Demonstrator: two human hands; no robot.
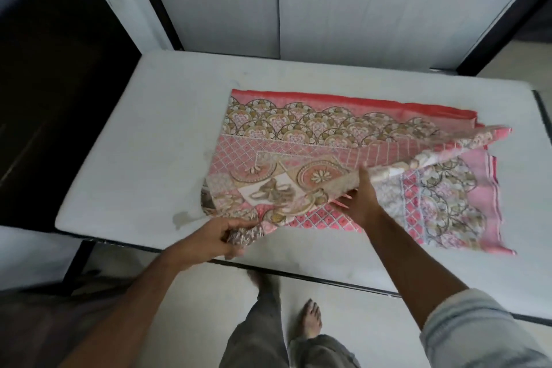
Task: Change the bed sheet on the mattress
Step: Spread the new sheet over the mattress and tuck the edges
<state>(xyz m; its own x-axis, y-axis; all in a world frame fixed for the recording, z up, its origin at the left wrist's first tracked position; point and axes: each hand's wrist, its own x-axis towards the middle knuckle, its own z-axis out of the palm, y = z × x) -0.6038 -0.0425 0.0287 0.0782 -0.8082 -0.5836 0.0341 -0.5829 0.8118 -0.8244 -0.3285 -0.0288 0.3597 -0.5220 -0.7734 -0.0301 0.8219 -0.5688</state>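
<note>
Two hands (219, 234) (363, 200) on folded sheet (298, 140) atop mattress (149, 128)

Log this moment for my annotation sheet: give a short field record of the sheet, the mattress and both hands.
sheet: pink patterned bed sheet, partly folded, lying on the mattress
mattress: bare white mattress, stain near its front left edge
left hand: left hand gripping a bunched edge of the sheet at the front
right hand: right hand under a lifted layer, holding it up
person: standing barefoot at the mattress's near side
</note>
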